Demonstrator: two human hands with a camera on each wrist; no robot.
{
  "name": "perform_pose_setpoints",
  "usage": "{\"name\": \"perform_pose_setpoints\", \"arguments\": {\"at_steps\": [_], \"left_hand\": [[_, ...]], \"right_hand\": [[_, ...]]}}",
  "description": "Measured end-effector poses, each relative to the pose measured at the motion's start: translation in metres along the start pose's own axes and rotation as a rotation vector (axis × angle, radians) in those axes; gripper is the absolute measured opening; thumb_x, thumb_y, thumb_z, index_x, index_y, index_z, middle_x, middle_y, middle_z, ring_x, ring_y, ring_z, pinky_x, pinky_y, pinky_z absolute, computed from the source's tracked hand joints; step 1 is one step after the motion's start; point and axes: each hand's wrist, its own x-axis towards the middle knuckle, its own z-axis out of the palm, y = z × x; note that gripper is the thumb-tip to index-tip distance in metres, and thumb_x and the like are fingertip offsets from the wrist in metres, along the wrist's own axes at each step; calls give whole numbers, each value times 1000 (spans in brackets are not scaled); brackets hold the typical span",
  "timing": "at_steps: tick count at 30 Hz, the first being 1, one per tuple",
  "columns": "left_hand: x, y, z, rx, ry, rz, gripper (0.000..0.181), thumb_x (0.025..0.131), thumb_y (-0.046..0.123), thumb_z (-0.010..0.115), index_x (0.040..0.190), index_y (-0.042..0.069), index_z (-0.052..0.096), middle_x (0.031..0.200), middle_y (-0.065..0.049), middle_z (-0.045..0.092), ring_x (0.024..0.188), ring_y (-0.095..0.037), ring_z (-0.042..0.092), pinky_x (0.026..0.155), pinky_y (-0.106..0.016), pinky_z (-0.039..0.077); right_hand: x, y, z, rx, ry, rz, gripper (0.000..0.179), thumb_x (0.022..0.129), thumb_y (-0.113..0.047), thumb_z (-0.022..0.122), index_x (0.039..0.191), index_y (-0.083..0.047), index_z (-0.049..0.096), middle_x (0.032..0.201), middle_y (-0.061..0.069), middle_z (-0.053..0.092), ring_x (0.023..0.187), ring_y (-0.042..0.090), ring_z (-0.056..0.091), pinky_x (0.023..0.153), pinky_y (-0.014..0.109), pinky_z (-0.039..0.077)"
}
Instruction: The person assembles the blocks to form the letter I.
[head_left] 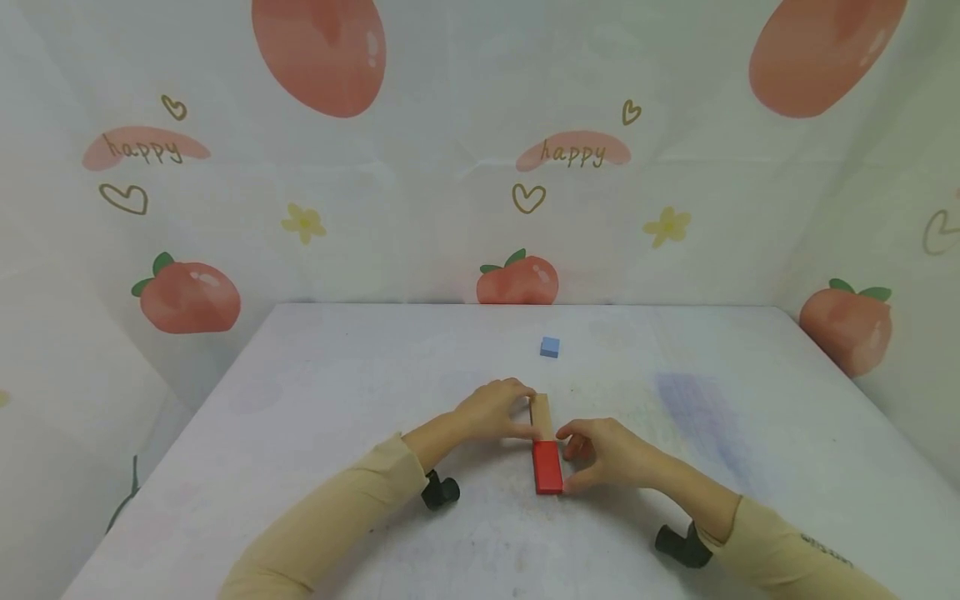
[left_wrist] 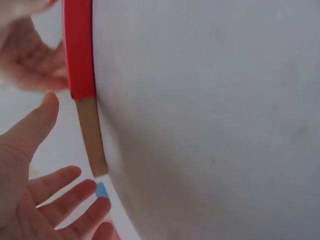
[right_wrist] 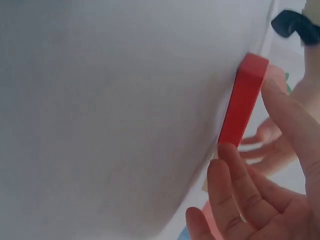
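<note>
Fingers (left_wrist: 70, 199) of the left hand (head_left: 487, 410) spread loosely from its thumb along the left side of a pale wooden block (head_left: 542, 417), while the right hand (head_left: 611, 452), similarly parted and gently curved, frames the right side of a red block (head_left: 547, 468); neither grips anything, though any fingertip contact is hard to make out. The red block lies nearer, end to end with the wooden one, on a white table (head_left: 375, 358) cut off at its near edge. Farther off sits a small blue block (head_left: 550, 347), partly hidden by fingers in the left wrist view, before a fruit-print backdrop (head_left: 420, 167) cropped at the top.
</note>
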Motion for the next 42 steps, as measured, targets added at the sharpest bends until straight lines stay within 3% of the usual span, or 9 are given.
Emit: {"name": "perform_pose_setpoints", "arguments": {"at_steps": [6, 9, 17, 36, 42], "left_hand": [[-12, 10, 4, 59, -11, 32, 58, 76, 48, 72, 120, 13, 60, 121, -4, 60, 109, -20, 57, 93, -35, 47], [-16, 13, 7, 96, 5, 21, 59, 75, 50, 72, 120, 14, 60, 123, -5, 59, 110, -21, 57, 93, -35, 48], [-25, 17, 10, 94, 9, -21, 63, 78, 50, 69, 130, 16, 57, 126, -6, 59, 112, -22, 57, 94, -36, 48], [-27, 17, 12, 95, 18, -9, 59, 78, 48, 70, 128, 17, 59, 122, -4, 63, 110, -21, 58, 92, -35, 48], [-27, 16, 12, 76, 14, -10, 59, 78, 47, 70, 127, 17, 59, 122, -4, 63, 110, -21, 58, 92, -34, 48]], "right_hand": [[3, 9, -8, 22, 33, -1, 41, 75, -23, 76, 108, -1, 61, 86, -1, 68, 77, 8, 61, 69, 19, 51], [7, 16, -13, 25, 60, 6, 37, 77, -21, 74, 106, -1, 62, 85, 1, 68, 75, 7, 62, 67, 18, 51], [20, 34, -24, 28, 113, 73, 33, 79, -21, 72, 104, 0, 63, 88, 5, 68, 76, 11, 62, 66, 18, 50], [64, 53, -43, -4, 215, 124, 32, 81, -18, 71, 104, 3, 64, 88, 14, 69, 79, 22, 65, 74, 34, 54], [83, 58, -47, 56, 237, 215, 35, 83, -17, 69, 109, 3, 61, 95, 18, 68, 89, 28, 65, 79, 38, 54]]}}
